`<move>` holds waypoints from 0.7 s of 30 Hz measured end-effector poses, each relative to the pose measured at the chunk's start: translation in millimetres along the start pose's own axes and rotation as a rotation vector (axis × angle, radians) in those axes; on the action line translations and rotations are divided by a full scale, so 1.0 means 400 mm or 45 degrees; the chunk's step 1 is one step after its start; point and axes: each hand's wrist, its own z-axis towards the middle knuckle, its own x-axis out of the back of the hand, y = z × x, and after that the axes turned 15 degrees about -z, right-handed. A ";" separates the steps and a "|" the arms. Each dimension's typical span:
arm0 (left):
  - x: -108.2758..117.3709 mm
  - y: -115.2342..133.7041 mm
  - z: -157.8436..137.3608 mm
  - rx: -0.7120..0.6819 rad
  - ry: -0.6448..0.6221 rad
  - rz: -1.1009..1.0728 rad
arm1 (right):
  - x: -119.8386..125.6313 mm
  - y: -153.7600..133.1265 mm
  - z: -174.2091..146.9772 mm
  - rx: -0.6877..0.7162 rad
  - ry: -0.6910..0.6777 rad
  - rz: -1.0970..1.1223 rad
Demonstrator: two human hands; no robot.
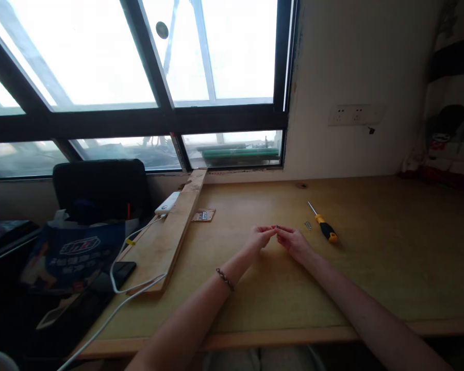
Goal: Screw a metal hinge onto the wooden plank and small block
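Wide desk (pixel 402 257), front edge (pixel 270 337) beneath forearms (pixel 204 309), left hand (pixel 261 237) and right hand (pixel 292 241) pinching tiny piece (pixel 277 227)

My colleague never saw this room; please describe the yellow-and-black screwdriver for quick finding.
On the brown wooden desk, look below the white wall socket panel. There lies a screwdriver with a yellow-and-black handle and metal shaft. Its bright handle distinguishes it from the tiny silvery pieces nearby.
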 end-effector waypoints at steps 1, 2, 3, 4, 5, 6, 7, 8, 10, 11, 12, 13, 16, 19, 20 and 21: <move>0.000 0.000 0.000 0.000 -0.003 0.005 | 0.000 -0.001 -0.001 -0.014 0.002 0.020; 0.002 0.000 0.001 0.000 -0.002 0.013 | 0.002 -0.002 -0.001 -0.027 0.005 0.033; 0.005 0.002 0.003 0.002 0.002 0.027 | 0.005 -0.004 0.000 -0.037 0.013 0.042; 0.007 0.003 0.005 0.004 0.008 0.047 | 0.008 -0.005 0.002 -0.046 0.028 0.051; 0.009 0.003 0.007 0.009 0.011 0.073 | 0.011 -0.006 0.004 -0.054 0.049 0.059; 0.011 0.002 0.008 0.012 0.011 0.098 | 0.013 -0.007 0.005 -0.059 0.074 0.062; 0.011 0.000 0.010 0.013 0.012 0.118 | 0.016 -0.009 0.007 -0.061 0.098 0.060; 0.011 -0.002 0.011 0.010 0.014 0.129 | 0.017 -0.010 0.007 -0.060 0.118 0.056; 0.009 -0.009 0.011 -0.007 0.021 0.127 | 0.020 -0.013 0.008 -0.062 0.140 0.038; 0.008 -0.012 0.011 -0.014 0.024 0.124 | 0.020 -0.013 0.007 -0.062 0.141 0.028; 0.007 -0.015 0.011 -0.019 0.028 0.124 | 0.021 -0.014 0.007 -0.062 0.142 0.021; 0.007 -0.017 0.010 -0.022 0.031 0.125 | 0.021 -0.014 0.007 -0.064 0.144 0.015; 0.005 -0.016 0.007 -0.047 0.058 0.113 | 0.019 -0.013 0.006 -0.062 0.142 -0.004; 0.003 -0.013 0.003 -0.052 0.093 0.096 | 0.010 -0.011 0.002 -0.052 0.124 -0.036; 0.002 -0.011 0.002 -0.048 0.104 0.100 | 0.006 -0.010 0.001 -0.037 0.125 -0.050; 0.001 -0.010 0.001 -0.046 0.110 0.109 | 0.003 -0.008 0.000 -0.019 0.135 -0.067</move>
